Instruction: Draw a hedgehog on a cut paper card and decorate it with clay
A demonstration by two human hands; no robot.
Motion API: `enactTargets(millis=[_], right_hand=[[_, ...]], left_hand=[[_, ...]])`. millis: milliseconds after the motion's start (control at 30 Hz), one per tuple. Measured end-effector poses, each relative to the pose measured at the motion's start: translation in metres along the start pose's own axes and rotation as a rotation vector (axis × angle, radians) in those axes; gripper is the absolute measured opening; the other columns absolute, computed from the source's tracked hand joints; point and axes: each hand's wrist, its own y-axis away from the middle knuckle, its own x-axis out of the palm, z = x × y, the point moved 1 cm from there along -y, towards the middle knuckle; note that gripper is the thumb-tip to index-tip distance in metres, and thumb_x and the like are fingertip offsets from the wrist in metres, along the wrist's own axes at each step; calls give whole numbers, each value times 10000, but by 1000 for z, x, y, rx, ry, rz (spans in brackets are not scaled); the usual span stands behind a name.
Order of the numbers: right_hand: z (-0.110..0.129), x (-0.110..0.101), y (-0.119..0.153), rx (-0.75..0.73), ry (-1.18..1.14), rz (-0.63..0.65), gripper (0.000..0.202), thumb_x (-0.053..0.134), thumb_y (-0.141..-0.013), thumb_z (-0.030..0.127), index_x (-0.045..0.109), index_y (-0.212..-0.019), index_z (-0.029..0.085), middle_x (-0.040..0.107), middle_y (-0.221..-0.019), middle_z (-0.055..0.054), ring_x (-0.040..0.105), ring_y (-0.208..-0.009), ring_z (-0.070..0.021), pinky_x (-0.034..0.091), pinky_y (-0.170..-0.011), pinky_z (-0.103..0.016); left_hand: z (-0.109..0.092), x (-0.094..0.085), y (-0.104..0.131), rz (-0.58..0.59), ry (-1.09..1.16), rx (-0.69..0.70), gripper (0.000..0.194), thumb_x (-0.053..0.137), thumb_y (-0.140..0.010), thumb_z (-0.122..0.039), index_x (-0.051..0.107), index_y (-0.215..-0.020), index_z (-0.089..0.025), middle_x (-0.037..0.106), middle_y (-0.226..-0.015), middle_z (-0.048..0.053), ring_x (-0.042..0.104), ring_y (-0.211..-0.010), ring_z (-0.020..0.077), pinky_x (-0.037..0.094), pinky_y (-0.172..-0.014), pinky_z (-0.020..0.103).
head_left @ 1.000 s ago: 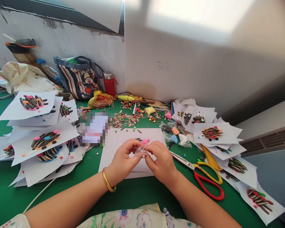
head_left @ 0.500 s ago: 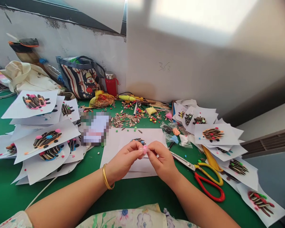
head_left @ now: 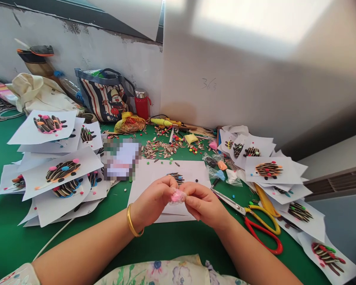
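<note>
Between my hands is a small clear plastic packet of pink clay (head_left: 178, 196). My left hand (head_left: 158, 198), with a gold bangle at the wrist, pinches its left side. The fingers of my right hand (head_left: 204, 202) are closed on its right edge. Both hands are over white paper (head_left: 142, 174) on the green table. Just beyond them, partly hidden by my fingers, a figure of striped seeds with blue under it (head_left: 177, 178) lies on the paper. A black dot (head_left: 196, 181) shows to its right.
Scissors with red and yellow handles (head_left: 262, 229) lie right of my right hand. Stacked seed pictures (head_left: 59, 206) stand left, others (head_left: 269, 170) right. Behind are loose seeds (head_left: 157, 148), clay packets (head_left: 221, 174), a blurred phone (head_left: 123, 158) and a red flask (head_left: 141, 106).
The pink packet now shows more fully between my hands and sits slightly lower. My right hand has shifted slightly right and down. The whole view has shifted a little.
</note>
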Motion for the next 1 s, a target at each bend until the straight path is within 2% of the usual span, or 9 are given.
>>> enactTargets(millis=[133, 200, 267, 400, 533, 667, 800, 900, 1000], right_hand=[[1, -2, 3, 24, -38, 52, 227, 633, -912, 437, 650, -902, 211, 664, -994, -26, 426, -374, -5, 296, -347, -187], [-1, -1, 4, 37, -54, 41, 245, 621, -917, 448, 648, -925, 205, 673, -893, -16, 417, -362, -12, 280, -348, -183], [-3, 1, 3, 33, -80, -13, 234, 633, -912, 430, 640, -892, 197, 656, -785, 8, 412, -366, -19, 288, -369, -182], [-4, 8, -1, -51, -250, -156, 229, 714, -848, 329, 573, -744, 182, 663, -901, 9, 449, -424, -3, 310, -424, -175], [-1, 9, -1, -31, -347, -82, 233, 659, -889, 357, 533, -775, 198, 630, -674, 47, 367, -326, -2, 222, -365, -157], [1, 3, 4, 29, -272, -10, 238, 611, -925, 399, 507, -823, 211, 601, -567, 67, 365, -294, -23, 209, -346, -151], [2, -4, 8, 29, -97, 35, 164, 506, -997, 366, 528, -934, 217, 519, -445, 101, 418, -320, -54, 269, -379, -150], [1, -7, 6, -5, -43, -11, 134, 591, -955, 335, 517, -958, 224, 556, -530, 94, 485, -370, -65, 307, -388, -158], [-3, -9, 2, -46, -66, -95, 152, 631, -929, 305, 501, -914, 229, 570, -586, 85, 512, -404, -68, 330, -406, -167]], left_hand=[[0, -1, 0, 14, 56, -50, 104, 629, -628, -221, 534, -625, -180, 516, -634, 5, 455, -613, 132, 351, -616, 280], [2, -2, -2, 12, 63, -60, 98, 632, -638, -211, 541, -635, -174, 523, -639, 4, 461, -616, 128, 353, -617, 274], [3, -3, -3, 7, 60, -58, 100, 635, -659, -201, 540, -651, -171, 506, -632, -10, 449, -615, 117, 350, -622, 263], [5, -2, -4, 9, 37, -31, 141, 663, -715, -210, 532, -694, -165, 519, -678, -19, 467, -655, 108, 355, -650, 248], [5, -1, -3, 10, 13, -43, 191, 697, -765, -269, 540, -739, -164, 550, -682, -15, 460, -633, 98, 347, -627, 236], [6, -1, -1, 11, 1, -33, 209, 709, -774, -276, 538, -738, -164, 562, -670, -16, 456, -610, 89, 347, -602, 227], [8, -1, 0, -21, -65, 51, 195, 708, -811, -266, 552, -743, -169, 546, -649, -40, 447, -585, 72, 359, -605, 218], [9, -2, 0, -70, -98, 120, 173, 732, -806, -281, 600, -772, -175, 574, -697, -32, 496, -635, 80, 393, -648, 225], [9, -5, -1, -122, -97, 163, 187, 752, -791, -330, 669, -899, -201, 613, -794, -15, 534, -693, 98, 423, -678, 242]])
